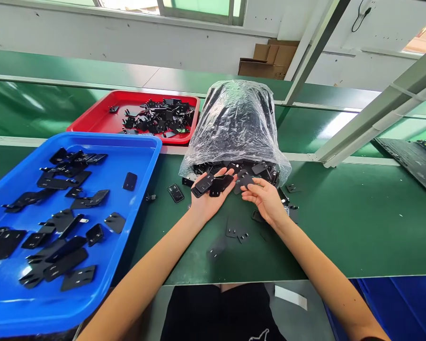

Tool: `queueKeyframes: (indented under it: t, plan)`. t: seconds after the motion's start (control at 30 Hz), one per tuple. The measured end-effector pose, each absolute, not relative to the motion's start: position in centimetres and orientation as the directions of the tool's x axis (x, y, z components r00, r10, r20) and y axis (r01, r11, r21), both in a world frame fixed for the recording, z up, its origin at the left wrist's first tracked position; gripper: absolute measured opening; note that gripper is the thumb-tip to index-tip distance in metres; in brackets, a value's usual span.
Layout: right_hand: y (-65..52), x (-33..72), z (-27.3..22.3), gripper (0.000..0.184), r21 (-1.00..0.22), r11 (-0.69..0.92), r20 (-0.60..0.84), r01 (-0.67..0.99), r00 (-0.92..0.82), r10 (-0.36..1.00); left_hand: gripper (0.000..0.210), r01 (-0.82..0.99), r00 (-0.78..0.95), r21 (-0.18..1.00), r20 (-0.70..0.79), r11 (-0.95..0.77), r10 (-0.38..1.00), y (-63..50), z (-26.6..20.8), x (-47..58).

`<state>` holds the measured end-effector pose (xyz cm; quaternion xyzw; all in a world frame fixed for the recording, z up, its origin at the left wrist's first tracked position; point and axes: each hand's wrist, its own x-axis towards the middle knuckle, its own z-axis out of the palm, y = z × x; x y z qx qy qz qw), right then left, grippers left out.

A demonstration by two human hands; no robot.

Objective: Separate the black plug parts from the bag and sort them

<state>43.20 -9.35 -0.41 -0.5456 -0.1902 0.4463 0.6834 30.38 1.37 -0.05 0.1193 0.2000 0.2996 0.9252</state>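
Observation:
My left hand point(209, 199) is turned palm up, with several small black plates point(203, 184) resting across the palm and fingers. My right hand point(266, 201) pinches another flat black plate point(244, 181) between thumb and fingers, just right of the left fingertips. Behind both hands, a clear plastic bag point(239, 123) lies with its mouth toward me, and black parts point(261, 167) crowd its opening. Loose black plates point(232, 227) lie on the green table in front of the hands. One framed black piece point(175, 192) sits left of my left hand.
On the left stands a blue tray point(113, 265) holding scattered black plates. Behind it, a red tray point(95, 113) contains a heap of small black parts. A slanted metal post point(383, 106) rises at the right. Cardboard boxes point(270, 59) stand by the back wall.

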Motion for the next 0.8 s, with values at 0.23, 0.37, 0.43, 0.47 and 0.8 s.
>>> queueKeyframes:
  t: [0.23,0.37,0.43,0.47,0.8]
  plan:
    - [-9.4,41.5,-1.0,0.032,-0.906,-0.107,-0.291,-0.409,0.421,0.859,0.049,-0.505,0.753,0.342,-0.274,0.793,0.598,1.4,-0.2,30.5]
    - [-9.6,40.8,-1.0,0.029,-0.909,-0.192,-0.325,-0.369,0.343,0.881,0.053,-0.534,0.725,0.337,-0.289,0.776,0.625,1.8,0.0,30.4]
    - [-9.7,40.8,-1.0,0.029,-0.901,-0.228,-0.346,-0.37,0.293,0.891,0.055,-0.54,0.722,0.325,-0.296,0.777,0.625,1.9,0.1,30.4]
    - [-9.7,40.9,-1.0,0.029,-0.895,-0.238,-0.354,-0.377,0.277,0.894,0.055,-0.541,0.722,0.319,-0.298,0.778,0.625,1.9,0.1,30.4]
    - [-9.6,41.0,-1.7,0.028,-0.836,-0.211,-0.382,-0.507,0.26,0.887,0.058,-0.52,0.749,0.325,-0.271,0.79,0.605,1.6,0.1,30.5]
